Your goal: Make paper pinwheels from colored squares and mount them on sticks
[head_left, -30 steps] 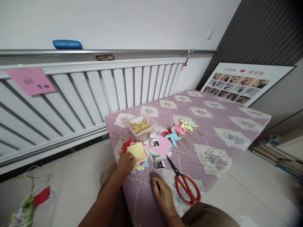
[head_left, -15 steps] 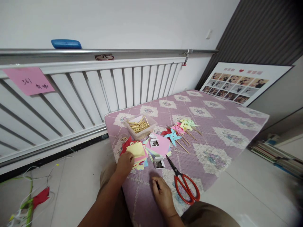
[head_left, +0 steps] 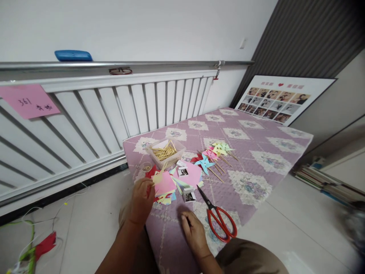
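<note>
Curling loosely over the near edge of the purple cloth (head_left: 171, 238), the right hand (head_left: 195, 231) sits low and idle-looking; its fingers bend inward, and whether they close on anything I cannot tell; just to its right lie the scissors (head_left: 210, 205), red handles nearest, blades aimed away and leftward; a little farther off, the left hand (head_left: 142, 201) pinches a pale yellow sheet (head_left: 158, 178) between thumb and fingers, though the exact grip is partly hidden; the sheet tilts out from the fingertips, its long visible line running away, up and to the right, above the paper stack (head_left: 165, 183); the left hand is clearly the nearer one, at the sheet's near end, while the far end points toward the plastic box (head_left: 174, 160), not the right hand; right of the stack stands the nearer white carton (head_left: 189, 196), with the farther white carton (head_left: 183, 172) on a pink sheet (head_left: 194, 175); beyond the stack are a small clear cup (head_left: 146, 167) and that box, full of golden sticks (head_left: 165, 152); rightward lie the paper pinwheels (head_left: 204, 163); farthest back are a white radiator (head_left: 145, 104) and a photo board (head_left: 275, 101).
</note>
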A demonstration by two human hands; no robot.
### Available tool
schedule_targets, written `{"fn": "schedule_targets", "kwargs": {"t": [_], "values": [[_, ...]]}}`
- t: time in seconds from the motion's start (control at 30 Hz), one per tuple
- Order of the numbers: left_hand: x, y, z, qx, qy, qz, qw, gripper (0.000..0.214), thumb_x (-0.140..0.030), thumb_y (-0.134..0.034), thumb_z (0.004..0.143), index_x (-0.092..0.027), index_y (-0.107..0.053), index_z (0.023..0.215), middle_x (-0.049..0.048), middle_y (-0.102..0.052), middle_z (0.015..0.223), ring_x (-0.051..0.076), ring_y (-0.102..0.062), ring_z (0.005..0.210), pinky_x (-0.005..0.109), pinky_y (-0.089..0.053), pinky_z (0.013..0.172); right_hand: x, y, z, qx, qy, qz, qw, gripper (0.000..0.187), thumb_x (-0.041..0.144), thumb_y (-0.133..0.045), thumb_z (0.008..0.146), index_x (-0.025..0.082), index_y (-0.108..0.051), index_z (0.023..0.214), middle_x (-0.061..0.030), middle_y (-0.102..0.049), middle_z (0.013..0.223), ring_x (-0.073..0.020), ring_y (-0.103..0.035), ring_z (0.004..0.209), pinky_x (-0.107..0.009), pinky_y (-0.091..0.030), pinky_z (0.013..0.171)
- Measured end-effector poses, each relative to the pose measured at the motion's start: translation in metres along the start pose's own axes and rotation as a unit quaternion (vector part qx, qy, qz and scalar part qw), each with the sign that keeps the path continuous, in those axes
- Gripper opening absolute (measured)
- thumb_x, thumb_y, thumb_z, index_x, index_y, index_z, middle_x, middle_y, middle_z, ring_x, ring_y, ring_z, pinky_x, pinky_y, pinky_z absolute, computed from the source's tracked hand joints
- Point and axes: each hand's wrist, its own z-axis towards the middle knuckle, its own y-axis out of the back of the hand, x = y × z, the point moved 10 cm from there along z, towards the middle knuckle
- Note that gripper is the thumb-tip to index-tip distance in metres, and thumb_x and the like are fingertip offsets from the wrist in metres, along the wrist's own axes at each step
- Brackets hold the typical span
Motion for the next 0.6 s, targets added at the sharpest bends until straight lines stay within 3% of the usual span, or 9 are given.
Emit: {"fn": "schedule_targets", "kwargs": {"t": [0.07, 0.17, 0.33, 0.47, 0.6], "values": [[-0.022, -0.006, -0.019, 0.024, -0.038, -0.02, 0.999, 0.013, -0.017, -0.05, 0.086, -0.021, -0.062, 0.084, 0.0075, -0.065, 0.093, 0.019, -0.059, 0.096, 0.035, -0.048, 0.091, -0.008, 0.003, -0.001, -0.006, -0.035, 0.039, 0.999, 0.029, 0.036, -0.047, 0.091, 0.019, -0.07, 0.091, -0.0104, -0.074, 0.089, -0.0241, -0.07, 0.085, -0.033, -0.056, 0.078], [-0.043, -0.04, -0.061, 0.152, -0.067, -0.035, 0.986, 0.02, -0.013, -0.046, 0.086, -0.022, -0.064, 0.085, 0.0072, -0.067, 0.093, 0.019, -0.061, 0.095, 0.034, -0.049, 0.09, -0.022, 0.008, -0.003, -0.011, -0.099, 0.131, 0.986, 0.041, 0.045, -0.042, 0.094, 0.016, -0.069, 0.102, -0.013, -0.074, 0.097, -0.0252, -0.07, 0.09, -0.034, -0.056, 0.08], [-0.043, -0.089, -0.124, 0.31, -0.073, -0.014, 0.948, 0.029, -0.01, -0.043, 0.084, -0.022, -0.069, 0.088, 0.0069, -0.069, 0.097, 0.02, -0.061, 0.09, 0.035, -0.051, 0.082, -0.027, 0.021, 0.004, 0.011, -0.127, 0.23, 0.965, 0.049, 0.05, -0.034, 0.097, 0.017, -0.07, 0.105, -0.0096, -0.075, 0.091, -0.0246, -0.069, 0.085, -0.036, -0.057, 0.077], [-0.037, -0.099, -0.14, 0.33, -0.086, 0.023, 0.94, 0.031, -0.006, -0.045, 0.082, -0.023, -0.069, 0.09, 0.0058, -0.069, 0.099, 0.02, -0.06, 0.09, 0.035, -0.05, 0.082, -0.027, 0.025, 0.006, 0.039, -0.158, 0.279, 0.947, 0.045, 0.05, -0.04, 0.095, 0.019, -0.072, 0.098, -0.0088, -0.075, 0.091, -0.0243, -0.068, 0.081, -0.038, -0.056, 0.079], [-0.036, -0.095, -0.141, 0.302, -0.087, 0.02, 0.949, 0.028, -0.006, -0.047, 0.083, -0.023, -0.069, 0.086, 0.0059, -0.068, 0.103, 0.021, -0.058, 0.094, 0.037, -0.049, 0.085, -0.021, 0.014, -0.001, 0.07, -0.181, 0.323, 0.926, 0.036, 0.049, -0.055, 0.086, 0.02, -0.071, 0.1, -0.0056, -0.076, 0.08, -0.0228, -0.069, 0.067, -0.036, -0.057, 0.064]]}}
